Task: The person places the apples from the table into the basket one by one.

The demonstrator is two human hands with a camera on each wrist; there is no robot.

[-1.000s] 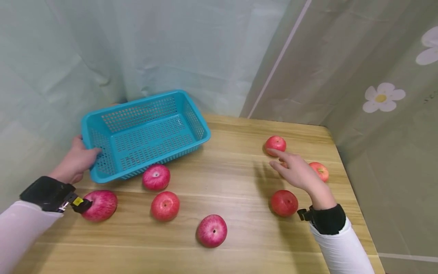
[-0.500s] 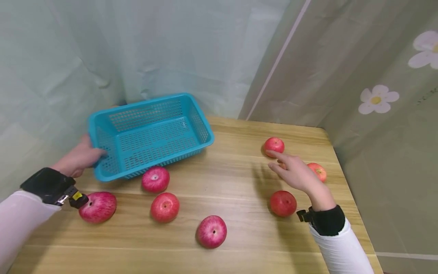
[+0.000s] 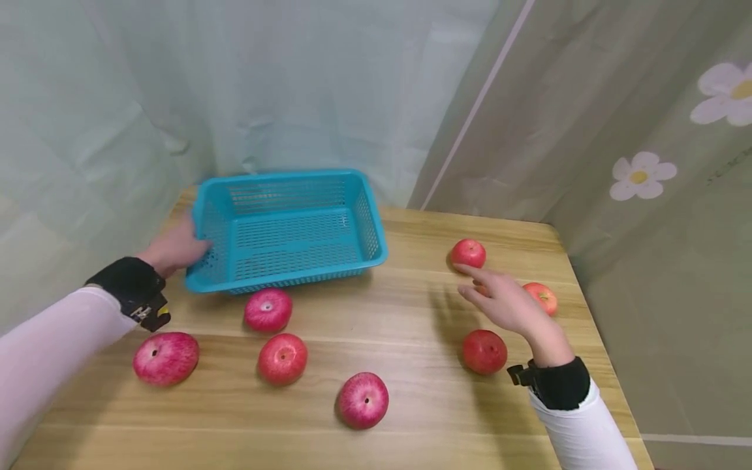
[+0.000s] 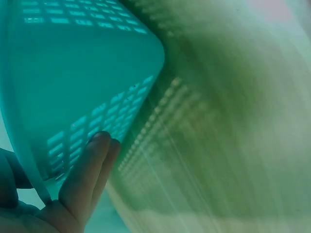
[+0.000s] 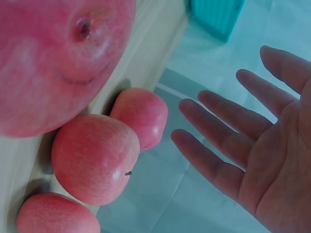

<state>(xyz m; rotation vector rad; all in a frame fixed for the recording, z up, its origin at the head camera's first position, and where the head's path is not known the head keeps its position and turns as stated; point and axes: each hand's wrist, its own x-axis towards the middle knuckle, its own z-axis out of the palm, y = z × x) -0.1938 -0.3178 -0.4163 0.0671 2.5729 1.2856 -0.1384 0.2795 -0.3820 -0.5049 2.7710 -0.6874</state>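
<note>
My left hand (image 3: 176, 247) grips the left end of a blue plastic basket (image 3: 284, 277), thumb over the rim. In the left wrist view, fingers (image 4: 87, 170) lie along the outside of the perforated basket wall (image 4: 73, 63), and its dotted shadow falls on the table beside it. No fruit shows inside the basket. Over on the right, my right hand (image 3: 505, 300) hovers with fingers spread and holds nothing. Around it lie a red apple (image 3: 468, 253) behind, a yellowish-red apple (image 3: 542, 298) to the right and a dark red apple (image 3: 484, 351) in front; another is mostly hidden beneath the hand.
On the left half of the wooden table (image 3: 423, 418) sit a deep pink apple (image 3: 268, 309) close in front of the basket, a red apple (image 3: 282, 359), a streaked apple (image 3: 166, 358) and another pink apple (image 3: 363, 400). A curtain (image 3: 329, 85) hangs along the back and sides.
My left hand has moved the basket to the right and turned it so its long side lies straighter along the back. The right hand has stayed nearly still.
</note>
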